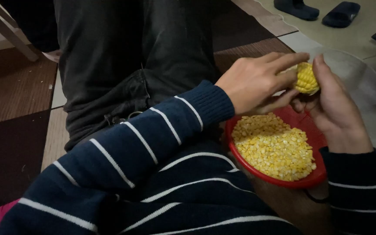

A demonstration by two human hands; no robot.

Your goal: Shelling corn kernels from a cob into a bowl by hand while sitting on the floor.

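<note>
A: Grip first: my left hand [257, 82] and right hand [338, 109] are both clamped on the cob [306, 78], fingers curled round it from either side.

B: Where is the cob relative to the basket?

A: Just above the far rim of the red basket [279, 179], not touching it as far as I can tell. My left fingers lie over the top of the cob, and my right thumb presses on its near-right side.

B: What is in the basket?

A: Loose yellow kernels [273, 146], heaped mostly on its left and near side. The far-right part of its red wall is bare.

B: Anything else around the basket?

A: Left of it, my striped navy sleeve [153, 152] crosses in front of dark trousers [122, 65]. Well beyond it, at the top edge, two dark slippers [316, 9] sit on the pale floor. To the right of the basket lies a clear plastic sheet [362, 82].
</note>
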